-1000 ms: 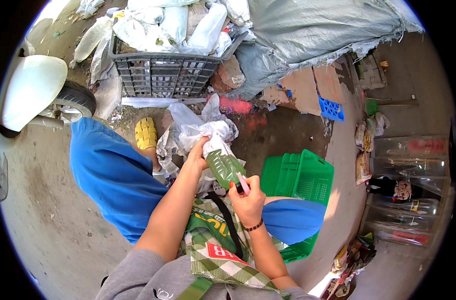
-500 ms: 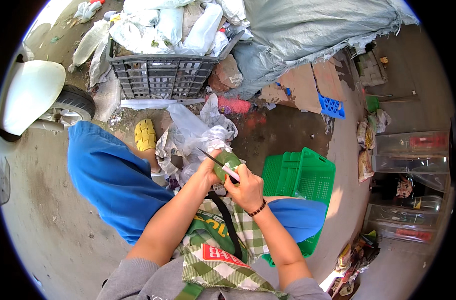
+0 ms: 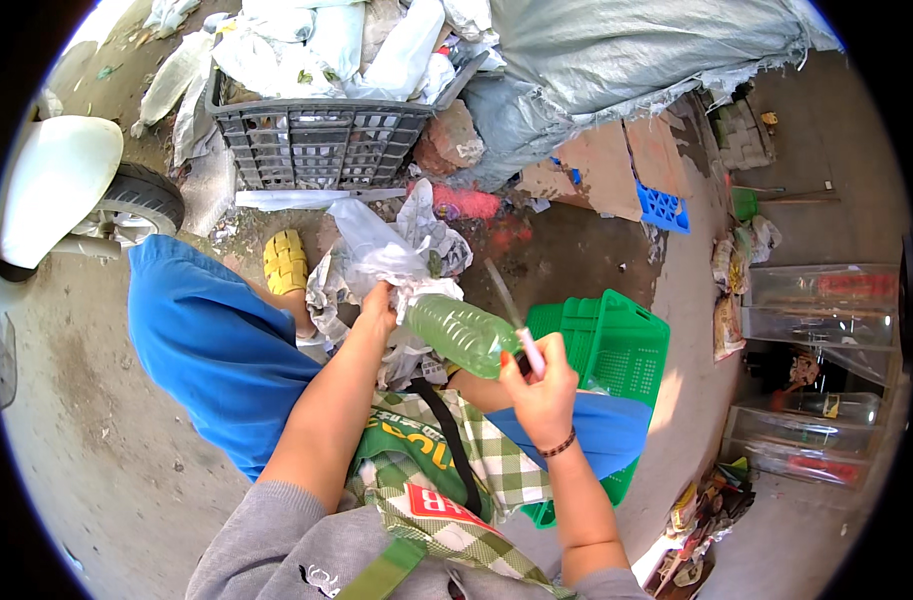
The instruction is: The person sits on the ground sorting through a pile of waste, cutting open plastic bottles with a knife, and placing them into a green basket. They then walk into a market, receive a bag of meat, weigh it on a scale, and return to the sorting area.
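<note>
The left hand (image 3: 376, 312) clasps the bottle's (image 3: 461, 335) left end. From that grip its long axis slants down rightward to the right hand (image 3: 543, 397), which grips a knife (image 3: 528, 350) beside the bottle's right end.

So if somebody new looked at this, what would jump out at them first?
Probably the green-tinted ribbed bottle mid-picture, with a pink-handled knife in the right hand beside its near end. Next, the bright green crate on the right and the vivid blue trousers on both legs. At the top, a black crate is heaped with pale plastic bags.
</note>
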